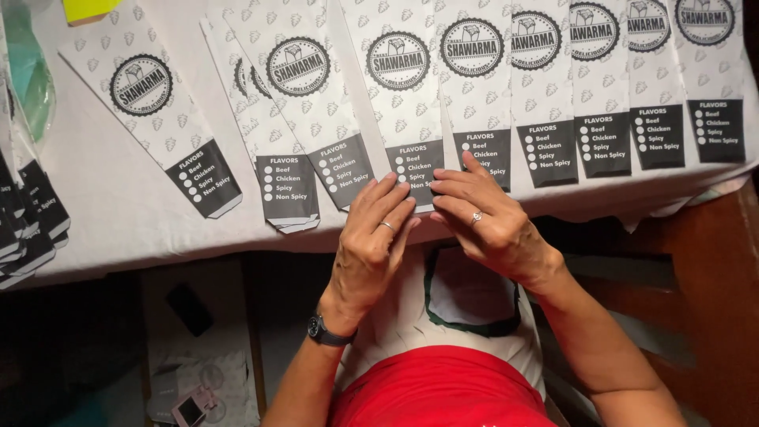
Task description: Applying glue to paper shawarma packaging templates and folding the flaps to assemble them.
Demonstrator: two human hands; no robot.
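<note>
One head-worn camera looks steeply down, close over the table edge (pixel 118 237), apparently seated.

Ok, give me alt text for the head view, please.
Both hands, left hand and right hand, press on the bottom edge of one printed paper sleeve in a row of like sleeves along a white-covered table. A wristwatch is on the left wrist.

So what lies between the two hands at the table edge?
In the head view, the dark bottom end of one paper sleeve lies between the left hand and right hand; both touch it.
</note>
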